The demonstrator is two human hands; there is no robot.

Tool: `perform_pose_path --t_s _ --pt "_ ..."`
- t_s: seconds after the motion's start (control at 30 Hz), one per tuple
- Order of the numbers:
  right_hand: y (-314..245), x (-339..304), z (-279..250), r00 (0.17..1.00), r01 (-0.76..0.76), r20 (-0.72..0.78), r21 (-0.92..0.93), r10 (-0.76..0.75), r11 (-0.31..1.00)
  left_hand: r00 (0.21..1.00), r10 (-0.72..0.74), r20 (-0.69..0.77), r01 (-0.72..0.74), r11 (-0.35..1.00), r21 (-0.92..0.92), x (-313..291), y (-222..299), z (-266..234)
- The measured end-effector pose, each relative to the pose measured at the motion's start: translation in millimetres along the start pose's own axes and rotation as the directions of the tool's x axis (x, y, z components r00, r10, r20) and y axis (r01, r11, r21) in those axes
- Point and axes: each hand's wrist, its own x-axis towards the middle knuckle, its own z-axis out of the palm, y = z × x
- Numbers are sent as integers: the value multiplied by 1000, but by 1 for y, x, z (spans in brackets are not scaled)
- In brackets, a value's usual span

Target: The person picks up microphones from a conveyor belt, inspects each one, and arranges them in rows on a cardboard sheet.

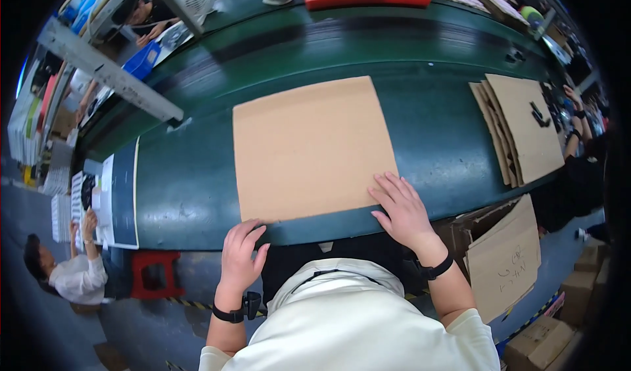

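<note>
I see a flat tan cardboard sheet [312,151] on the glossy dark-green tabletop [187,193]; bare L hand [240,254] unclenched by near-L corner, bare R hand [402,210] splayed on near-R corner. I'd press lightly, evenly w/ both.

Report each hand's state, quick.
Left hand: open, gripping nothing, at the cardboard sheet's near-left corner.
Right hand: open, spread over the sheet's near-right corner, gripping nothing.

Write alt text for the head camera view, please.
A flat brown cardboard sheet lies on a green worktable, the person's right hand over its near right corner and left hand at its near left one; stacked cardboard pieces lie farther right.
</note>
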Motion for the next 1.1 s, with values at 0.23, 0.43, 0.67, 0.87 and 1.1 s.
perform_pose_path --t_s 0.23,0.43,0.67,0.87,1.1 --pt "7 -23 -5 994 -104 -31 -31 104 994 985 155 82 -164 980 117 31 -9 21" --pt "6 -33 0 986 -145 -91 -66 139 987 967 179 182 -202 972 117 45 -15 38" --pt "8 -29 -6 990 -120 -82 -57 115 991 973 168 157 -185 977 101 41 -19 43" --pt "35 -23 -40 966 -119 -232 -7 114 993 976 162 146 -178 979 100 41 -19 41" --pt "110 -24 -128 847 -335 -488 -182 211 925 972 170 162 -188 977 99 45 -17 40"
